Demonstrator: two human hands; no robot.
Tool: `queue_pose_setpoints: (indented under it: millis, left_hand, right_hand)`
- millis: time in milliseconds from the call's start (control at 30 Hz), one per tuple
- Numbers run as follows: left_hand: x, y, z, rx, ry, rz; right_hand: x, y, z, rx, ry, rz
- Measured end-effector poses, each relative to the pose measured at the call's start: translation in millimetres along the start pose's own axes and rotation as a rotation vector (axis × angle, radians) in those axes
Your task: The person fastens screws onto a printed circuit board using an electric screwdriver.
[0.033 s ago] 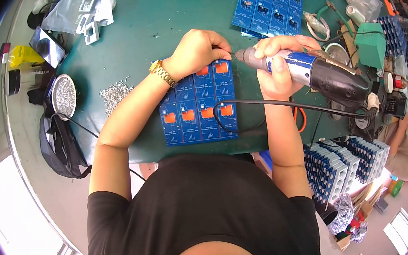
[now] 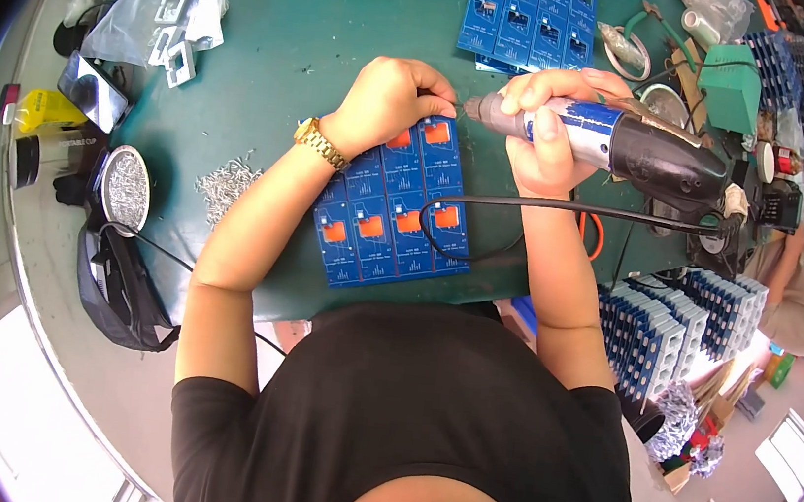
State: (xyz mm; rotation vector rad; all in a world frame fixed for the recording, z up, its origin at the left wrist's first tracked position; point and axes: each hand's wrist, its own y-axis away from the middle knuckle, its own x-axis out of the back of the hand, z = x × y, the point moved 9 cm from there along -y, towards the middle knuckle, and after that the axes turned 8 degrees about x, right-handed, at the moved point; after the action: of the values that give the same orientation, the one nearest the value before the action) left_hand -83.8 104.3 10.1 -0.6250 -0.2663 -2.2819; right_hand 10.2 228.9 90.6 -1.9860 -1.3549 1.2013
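Observation:
My right hand (image 2: 549, 134) is wrapped round a corded electric screwdriver (image 2: 589, 132), black at the back with a silver and blue sleeve. It lies nearly level, nose pointing left. Thumb and forefinger of my left hand (image 2: 389, 101) are pinched together just left of that nose; what they hold is too small to make out. Below both hands lies a blue printed panel (image 2: 392, 250) with rows of orange patches; my left hand covers its upper left part. The black cord (image 2: 575, 208) loops over its right side. Left of my forearm is a heap of small silvery fasteners (image 2: 225, 191).
A round dish of fasteners (image 2: 126, 190) stands at the left edge, beside a phone (image 2: 95, 93). White frames in a plastic bag (image 2: 166, 16) lie far left. More blue panels (image 2: 533, 18) are stacked at the back. Racked blue-and-white pieces (image 2: 650, 339) stand at right; a person (image 2: 799, 291) is beyond.

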Motion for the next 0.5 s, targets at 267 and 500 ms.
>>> queue_pose_setpoints:
  millis: [267,500]
  left_hand:
    - [13.2,11.1,24.3,-0.250,-0.246,-0.084]
    - [136.0,102.6,-13.4,-0.081,-0.175,0.338]
  right_hand:
    - [-17.5,-12.6,15.5,-0.083,0.168,-0.120]
    - [-27.4,-16.9,24.9,-0.174,0.069,-0.189]
